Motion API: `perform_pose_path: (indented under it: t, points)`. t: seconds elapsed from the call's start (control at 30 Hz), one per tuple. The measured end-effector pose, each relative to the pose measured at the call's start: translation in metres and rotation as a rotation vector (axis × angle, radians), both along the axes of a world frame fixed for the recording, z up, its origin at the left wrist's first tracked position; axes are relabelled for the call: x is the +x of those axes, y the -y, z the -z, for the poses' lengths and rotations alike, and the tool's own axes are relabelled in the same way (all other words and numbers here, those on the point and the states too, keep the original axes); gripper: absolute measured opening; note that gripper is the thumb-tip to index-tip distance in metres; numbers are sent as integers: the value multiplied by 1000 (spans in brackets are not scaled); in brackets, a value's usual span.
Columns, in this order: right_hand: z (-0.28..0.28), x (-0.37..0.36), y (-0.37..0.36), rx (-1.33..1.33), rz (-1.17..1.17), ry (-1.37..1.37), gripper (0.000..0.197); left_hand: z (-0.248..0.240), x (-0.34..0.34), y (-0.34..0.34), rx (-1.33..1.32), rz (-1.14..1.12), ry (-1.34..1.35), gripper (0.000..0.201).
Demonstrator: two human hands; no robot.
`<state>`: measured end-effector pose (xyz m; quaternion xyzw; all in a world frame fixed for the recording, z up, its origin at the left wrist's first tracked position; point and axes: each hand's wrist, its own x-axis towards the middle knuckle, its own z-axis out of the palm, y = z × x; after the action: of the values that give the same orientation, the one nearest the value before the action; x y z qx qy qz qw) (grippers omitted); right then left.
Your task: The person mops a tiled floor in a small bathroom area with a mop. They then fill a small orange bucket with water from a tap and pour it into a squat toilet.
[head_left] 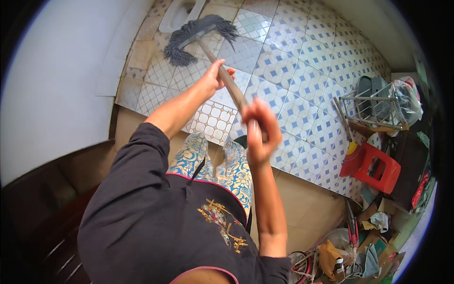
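Note:
A mop [229,85] with a wooden handle slants away from me toward the far left. Its dark grey strands [180,53] spread in a curve on the tiles, beside a white squat toilet pan [177,14]. My left hand [216,75] grips the handle partway along, thumb on top. Nearer to me, my right hand [261,128] is closed round the upper end of the handle, somewhat smeared by motion. The handle's tip is hidden inside that fist.
Patterned tiles [295,113] cover the floor ahead. A white wall [56,85] bounds the left. On the right stand a metal rack [373,102] with grey baskets, a red plastic stool [376,165] and a brush handle. Cardboard and mixed clutter [338,255] lie at the lower right.

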<state>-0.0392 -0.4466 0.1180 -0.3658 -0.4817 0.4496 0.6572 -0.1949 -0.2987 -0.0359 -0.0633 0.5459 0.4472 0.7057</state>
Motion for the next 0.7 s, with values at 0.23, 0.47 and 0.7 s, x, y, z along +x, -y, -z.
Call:
perform_pose_path:
  t: [0.23, 0.47, 0.7]
  points:
    - [-103, 101, 9, -48, 157, -99, 45, 3, -9, -23, 85, -69, 180, 50]
    - [-211, 262, 188, -89, 800, -237, 37, 33, 171, 40, -19, 329, 501, 11]
    - [-322, 254, 365, 92, 1739, 379, 19, -74, 298, 232, -509, 604, 800, 13]
